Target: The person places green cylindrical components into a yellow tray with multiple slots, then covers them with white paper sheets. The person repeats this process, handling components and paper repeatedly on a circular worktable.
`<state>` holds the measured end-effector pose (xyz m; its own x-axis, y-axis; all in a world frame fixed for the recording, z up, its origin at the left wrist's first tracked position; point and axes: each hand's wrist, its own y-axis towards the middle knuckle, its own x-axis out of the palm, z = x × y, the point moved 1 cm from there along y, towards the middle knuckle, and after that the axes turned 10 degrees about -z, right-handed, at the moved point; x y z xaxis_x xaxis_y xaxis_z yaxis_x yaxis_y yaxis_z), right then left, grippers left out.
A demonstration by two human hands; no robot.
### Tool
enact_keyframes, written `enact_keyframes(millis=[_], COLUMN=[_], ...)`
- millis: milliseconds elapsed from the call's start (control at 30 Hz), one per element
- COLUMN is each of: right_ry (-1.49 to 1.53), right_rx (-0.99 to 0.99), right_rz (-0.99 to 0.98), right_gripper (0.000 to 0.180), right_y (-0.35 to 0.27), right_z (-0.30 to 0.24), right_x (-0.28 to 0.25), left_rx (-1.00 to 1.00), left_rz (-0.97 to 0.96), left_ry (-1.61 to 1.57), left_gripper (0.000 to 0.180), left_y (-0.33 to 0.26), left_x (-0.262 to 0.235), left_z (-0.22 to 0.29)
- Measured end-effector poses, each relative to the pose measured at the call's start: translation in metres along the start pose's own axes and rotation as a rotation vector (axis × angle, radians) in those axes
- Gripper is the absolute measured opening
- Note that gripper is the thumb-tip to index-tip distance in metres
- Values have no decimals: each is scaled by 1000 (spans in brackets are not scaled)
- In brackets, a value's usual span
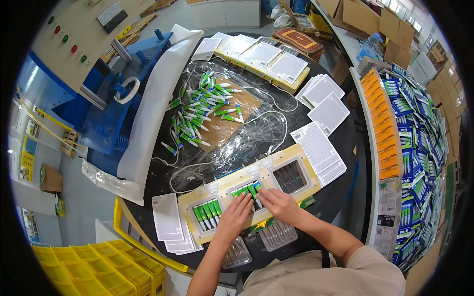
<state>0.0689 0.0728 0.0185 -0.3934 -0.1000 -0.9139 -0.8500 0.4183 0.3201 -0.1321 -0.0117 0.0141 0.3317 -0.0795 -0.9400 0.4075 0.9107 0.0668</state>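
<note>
A round black desk carries the work, with a blue machine at its left, heaped blue-and-green packages beyond it on the right, and yellow crates near left. A near frame with three windows lies before the person; a similar far frame bears white cards. Between them, loose tubes spread over cardboard and clear film, a white cord looping alongside. Card stacks flank the near frame. Both hands are half curled, left and right, fingertips at green tubes in the middle window, partly covering it; whether either grips one I cannot tell. The left window holds more tubes.
</note>
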Motion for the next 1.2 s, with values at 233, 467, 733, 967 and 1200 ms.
enact_keyframes(millis=[233,467,733,967,1200], right_ry=[58,-50,-62,34,24], right_rx=[146,303,522,492,408], right_rz=[178,272,189,198,81], right_gripper=[28,16,19,28,29], right_y=[1,12,20,15,14], right_z=[-4,-15,-27,-29,-22], right_x=[1,11,21,18,11], left_rx=[-12,7,14,23,14], left_rz=[27,38,19,-33,-181], left_ry=[-43,-44,-27,-16,5], left_gripper=[41,40,42,53,58], left_y=[-1,0,0,1,4], left_x=[1,3,3,-2,-6], left_z=[1,-1,-3,-3,-6])
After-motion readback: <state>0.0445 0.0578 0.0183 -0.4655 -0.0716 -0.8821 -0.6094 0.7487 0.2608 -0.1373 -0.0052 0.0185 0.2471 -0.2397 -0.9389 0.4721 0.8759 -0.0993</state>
